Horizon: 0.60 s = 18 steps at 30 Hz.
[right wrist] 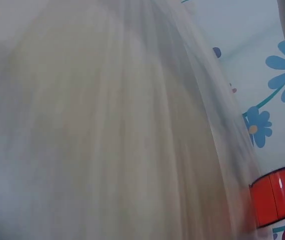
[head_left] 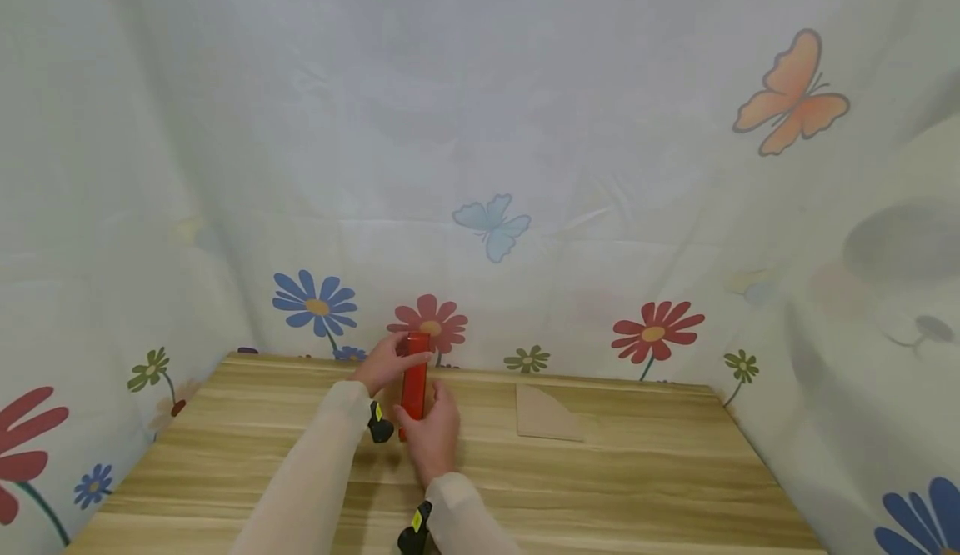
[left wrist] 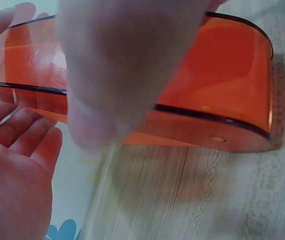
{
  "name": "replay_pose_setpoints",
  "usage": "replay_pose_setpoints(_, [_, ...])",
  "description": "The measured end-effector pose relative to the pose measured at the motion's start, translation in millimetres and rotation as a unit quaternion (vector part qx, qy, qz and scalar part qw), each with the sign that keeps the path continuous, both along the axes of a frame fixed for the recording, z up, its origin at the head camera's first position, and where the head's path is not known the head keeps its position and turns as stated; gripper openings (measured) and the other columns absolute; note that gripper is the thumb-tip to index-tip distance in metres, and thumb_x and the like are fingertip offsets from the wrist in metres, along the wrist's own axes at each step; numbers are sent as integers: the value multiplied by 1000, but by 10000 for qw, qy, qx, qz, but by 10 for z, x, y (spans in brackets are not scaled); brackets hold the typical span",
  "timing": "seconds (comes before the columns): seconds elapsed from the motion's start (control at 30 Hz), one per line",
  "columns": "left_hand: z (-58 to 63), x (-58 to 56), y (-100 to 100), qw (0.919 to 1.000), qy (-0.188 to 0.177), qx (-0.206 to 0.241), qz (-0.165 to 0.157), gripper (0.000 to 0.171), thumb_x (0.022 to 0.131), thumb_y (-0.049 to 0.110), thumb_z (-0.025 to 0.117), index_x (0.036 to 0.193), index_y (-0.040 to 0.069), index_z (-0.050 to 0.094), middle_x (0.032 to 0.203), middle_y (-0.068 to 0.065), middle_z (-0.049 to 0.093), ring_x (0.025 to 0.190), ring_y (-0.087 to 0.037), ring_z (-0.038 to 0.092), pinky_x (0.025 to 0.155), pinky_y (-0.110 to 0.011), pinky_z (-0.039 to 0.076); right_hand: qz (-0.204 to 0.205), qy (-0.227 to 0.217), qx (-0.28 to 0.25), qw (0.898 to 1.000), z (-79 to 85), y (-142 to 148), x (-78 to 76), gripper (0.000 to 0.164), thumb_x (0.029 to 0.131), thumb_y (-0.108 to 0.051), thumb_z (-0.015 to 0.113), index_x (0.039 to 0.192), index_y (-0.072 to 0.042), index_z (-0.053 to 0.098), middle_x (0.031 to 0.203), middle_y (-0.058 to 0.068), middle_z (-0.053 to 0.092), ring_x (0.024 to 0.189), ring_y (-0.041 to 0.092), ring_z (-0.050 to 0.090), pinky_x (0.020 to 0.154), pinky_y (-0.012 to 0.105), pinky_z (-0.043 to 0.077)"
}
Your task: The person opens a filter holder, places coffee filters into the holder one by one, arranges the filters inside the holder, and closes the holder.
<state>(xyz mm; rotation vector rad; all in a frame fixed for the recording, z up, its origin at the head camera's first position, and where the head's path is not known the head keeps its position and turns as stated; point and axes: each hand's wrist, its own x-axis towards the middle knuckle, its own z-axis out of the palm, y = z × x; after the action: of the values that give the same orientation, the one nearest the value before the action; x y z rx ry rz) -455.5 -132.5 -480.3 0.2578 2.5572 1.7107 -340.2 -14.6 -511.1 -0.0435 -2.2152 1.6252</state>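
Observation:
Both hands grip a long, see-through red plastic piece (head_left: 415, 382) with rounded ends and dark edges, standing upright near the table's back edge. Its upper end is held by my left hand (head_left: 386, 363), a finger lying across the front. Lower down, my right hand (head_left: 435, 432) holds it between thumb and fingers. In the left wrist view the red piece (left wrist: 227, 65) meets the wood at its rounded end, and a blurred thumb hides its middle. Only part of the red piece (right wrist: 275, 197) shows in the right wrist view, where pale cloth fills most of the picture.
A flat tan quarter-circle board (head_left: 545, 415) lies on the wood-grain table (head_left: 637, 480), right of the hands. Behind and beside the table hangs a pale curtain (head_left: 570, 122) printed with flowers and butterflies. A small black device (head_left: 380, 428) sits at the left wrist.

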Motion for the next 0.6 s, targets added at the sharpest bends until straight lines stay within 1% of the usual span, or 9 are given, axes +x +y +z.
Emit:
replay_pose_setpoints(0.1, [-15,-14,-10,10000,-6,73,-68,59,87,42,81,137,21,59,132,-4,68,123,-28,62,109,-57,47,118,-25,-52,9999,13,-39,-21,64,80,-22,88,132,1,58,123,18,67,108,33,67,96,51,56])
replay_pose_setpoints(0.17, [-30,-32,-18,9998,27,106,-165,59,84,44,83,134,23,60,129,-1,69,121,-26,63,107,-57,48,158,26,-34,9999,1,-66,-52,60,80,-18,88,129,1,59,116,17,68,100,30,67,91,45,57])
replay_pose_setpoints(0.23, [-47,-51,-28,9994,67,169,-280,60,82,46,84,133,23,62,127,0,70,119,-25,64,108,-57,48,158,99,39,9998,-8,-87,-82,57,80,-15,87,127,1,59,111,16,68,95,28,66,86,43,57])
replay_pose_setpoints(0.3, [-55,-63,-28,9991,149,153,-363,61,82,45,85,135,25,61,128,1,70,119,-24,64,107,-57,48,104,116,124,9998,-13,-99,-101,56,79,-13,87,126,1,59,109,15,68,93,27,66,85,41,56])
replay_pose_setpoints(0.4, [-37,-33,-19,9989,231,129,-388,61,84,43,84,137,24,60,131,0,69,121,-25,63,108,-57,47,46,112,201,9997,-2,-108,-107,56,79,-11,87,125,2,59,108,15,68,93,28,66,86,42,56])
replay_pose_setpoints(0.6, [14,66,4,9994,185,121,-269,58,88,40,80,137,18,59,133,-6,68,123,-28,62,108,-59,47,58,85,220,9997,26,-120,-94,54,78,-8,86,124,2,59,108,15,69,92,28,67,86,45,57])
